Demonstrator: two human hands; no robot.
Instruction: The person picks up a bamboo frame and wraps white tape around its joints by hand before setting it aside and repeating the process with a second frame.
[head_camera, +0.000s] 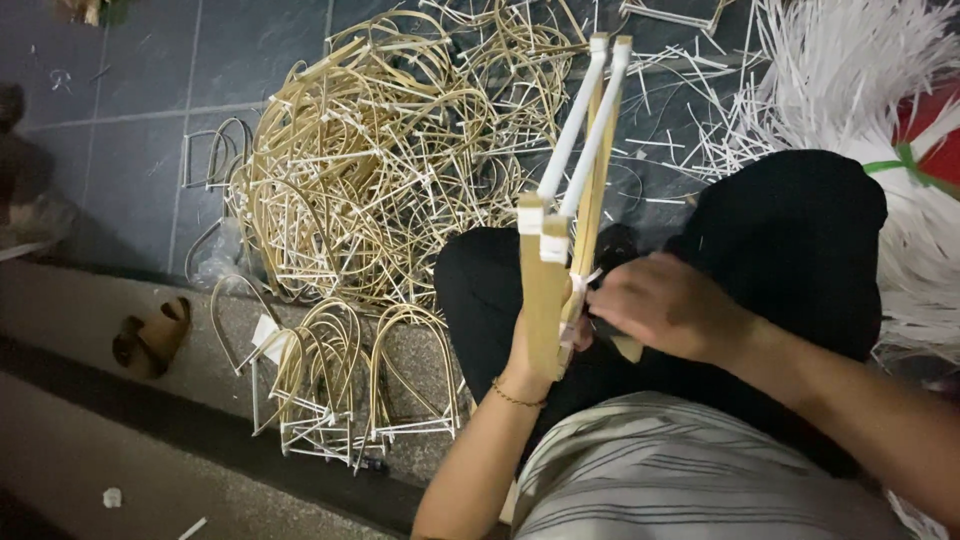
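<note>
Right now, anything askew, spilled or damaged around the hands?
No visible damage. Both hands, left hand and right hand, hold the bamboo frame upright. The bent frames lie in a tangled heap on the floor, and white strips are scattered beside them.

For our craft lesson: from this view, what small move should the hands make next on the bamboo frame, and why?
Probably draw the white strip tight. The left hand grips the bamboo frame upright, the right hand pinches at its joint, and the strip end there looks loose.
</note>
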